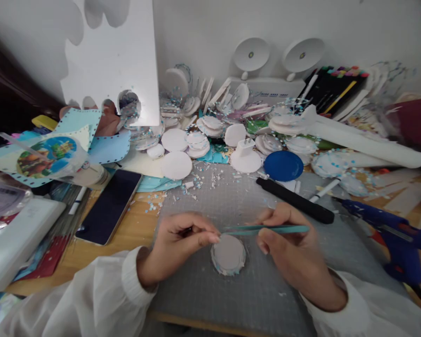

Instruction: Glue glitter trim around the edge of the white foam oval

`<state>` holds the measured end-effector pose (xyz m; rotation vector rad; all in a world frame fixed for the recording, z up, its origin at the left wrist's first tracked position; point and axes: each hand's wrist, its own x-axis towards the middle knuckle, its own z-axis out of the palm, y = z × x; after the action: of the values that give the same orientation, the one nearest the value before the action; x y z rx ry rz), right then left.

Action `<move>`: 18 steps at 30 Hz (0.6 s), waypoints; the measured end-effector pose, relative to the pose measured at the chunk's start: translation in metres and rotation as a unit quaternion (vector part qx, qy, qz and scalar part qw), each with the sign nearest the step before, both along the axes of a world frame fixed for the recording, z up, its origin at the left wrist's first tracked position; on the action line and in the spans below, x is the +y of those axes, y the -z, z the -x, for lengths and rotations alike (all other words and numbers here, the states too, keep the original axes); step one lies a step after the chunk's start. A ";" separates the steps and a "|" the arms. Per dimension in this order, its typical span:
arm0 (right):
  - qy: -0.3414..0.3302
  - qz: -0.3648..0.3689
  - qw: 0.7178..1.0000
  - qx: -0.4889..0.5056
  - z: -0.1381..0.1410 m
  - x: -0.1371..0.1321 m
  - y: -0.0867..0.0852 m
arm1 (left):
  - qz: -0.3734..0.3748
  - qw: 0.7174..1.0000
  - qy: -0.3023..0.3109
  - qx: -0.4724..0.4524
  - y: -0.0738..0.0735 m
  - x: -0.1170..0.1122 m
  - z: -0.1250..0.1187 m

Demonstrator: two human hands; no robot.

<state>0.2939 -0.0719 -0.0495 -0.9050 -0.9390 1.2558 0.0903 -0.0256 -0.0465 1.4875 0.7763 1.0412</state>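
Teal tweezers (284, 229) lie level in my right hand (296, 255), pinched between thumb and fingers, their tips pointing left. Those tips reach the fingertips of my left hand (178, 241), which is closed in a pinch; what it holds, if anything, is too small to make out. Just below the pinch, a small round white disc (228, 255) lies on the grey cutting mat (196, 295). Bits of pale blue and white line the disc's edge. My left fingertips are at its upper left rim, and whether they touch it I cannot tell.
A black pen-like tool (294, 201) and a blue round lid (283, 165) lie beyond my right hand. At right rests a blue glue gun (393, 234). A phone (108, 206) is at left. White discs (176, 165) and paper scraps crowd the back, before a white twin-headed lamp (266, 89).
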 end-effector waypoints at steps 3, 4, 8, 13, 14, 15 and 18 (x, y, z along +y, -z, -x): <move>-0.013 -0.014 1.000 -0.014 0.000 -0.004 0.000 | -0.014 0.999 0.036 -0.015 -0.001 0.000 0.001; -0.014 -0.017 1.000 -0.018 0.001 -0.004 -0.001 | -0.020 0.999 0.045 -0.015 -0.002 0.000 0.002; -0.016 -0.050 0.998 -0.038 0.003 -0.005 -0.007 | -0.057 0.996 0.061 -0.014 -0.002 -0.001 0.003; -0.007 -0.076 0.995 -0.061 0.005 -0.007 -0.010 | -0.099 0.993 0.064 -0.001 -0.004 0.000 0.002; -0.007 -0.085 0.994 -0.068 0.004 -0.008 -0.010 | -0.102 0.993 0.063 0.003 -0.005 0.000 0.002; -0.008 -0.096 0.992 -0.078 0.004 -0.008 -0.010 | -0.104 0.993 0.063 0.008 -0.005 0.000 0.002; -0.004 -0.135 0.985 -0.109 0.002 -0.010 -0.008 | -0.100 0.993 0.062 0.009 -0.006 0.000 0.001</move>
<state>0.2921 -0.0816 -0.0419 -0.8333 -1.2534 1.0180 0.0888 -0.0251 -0.0404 1.6952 0.5980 1.0348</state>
